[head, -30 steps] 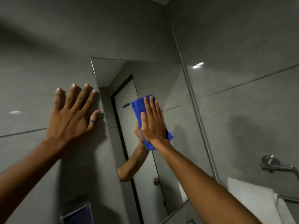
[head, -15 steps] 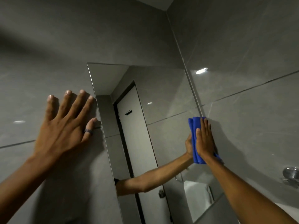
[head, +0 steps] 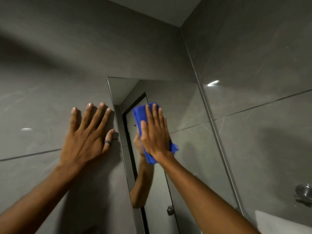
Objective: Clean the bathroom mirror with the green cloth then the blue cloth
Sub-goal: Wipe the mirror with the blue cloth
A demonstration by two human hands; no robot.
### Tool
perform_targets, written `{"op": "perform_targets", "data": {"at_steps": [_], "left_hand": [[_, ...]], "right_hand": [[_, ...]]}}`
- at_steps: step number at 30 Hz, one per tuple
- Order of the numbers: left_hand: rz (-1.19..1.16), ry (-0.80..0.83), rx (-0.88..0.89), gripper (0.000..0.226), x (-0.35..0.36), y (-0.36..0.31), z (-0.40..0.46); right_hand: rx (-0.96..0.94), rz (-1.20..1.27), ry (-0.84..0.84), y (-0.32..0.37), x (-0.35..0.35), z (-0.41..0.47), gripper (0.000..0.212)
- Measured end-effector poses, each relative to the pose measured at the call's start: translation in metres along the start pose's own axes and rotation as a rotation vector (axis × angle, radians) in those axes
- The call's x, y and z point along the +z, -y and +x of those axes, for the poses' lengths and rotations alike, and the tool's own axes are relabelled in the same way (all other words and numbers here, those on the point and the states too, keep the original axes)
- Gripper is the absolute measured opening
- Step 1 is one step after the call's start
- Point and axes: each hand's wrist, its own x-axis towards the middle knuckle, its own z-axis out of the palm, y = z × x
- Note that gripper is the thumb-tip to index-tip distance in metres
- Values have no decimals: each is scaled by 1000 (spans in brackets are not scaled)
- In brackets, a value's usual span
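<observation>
Soft blue cloth [head: 138,115] on smooth, glossy mirror [head: 185,112] glass; polished grey tiles [head: 50,65] (marbled); shiny metal fitting [head: 303,191].

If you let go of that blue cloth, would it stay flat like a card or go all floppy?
Probably floppy: the blue cloth is folded in soft layers, and a loose corner droops past the right hand. It looks light, since flat fingers alone pin it to the mirror. Released, it would likely slide down and fall.
</observation>
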Motion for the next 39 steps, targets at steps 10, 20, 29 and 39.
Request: {"op": "perform_targets", "data": {"at_steps": [10,20,29,39], "left_hand": [[0,-84,-4,79,5,0,2],[83,-113,4,80,21,3,3],[108,-94,6,78,18,4,1],[57,-118,0,76,11,0,0]], "right_hand": [[-232,25,101,59,-4,115,60],[138,-10,1,-135,-44,161,72],[389,-44,-97,-223,-61,106,58],[23,-22,-83,-45,-19,137,56]]}}
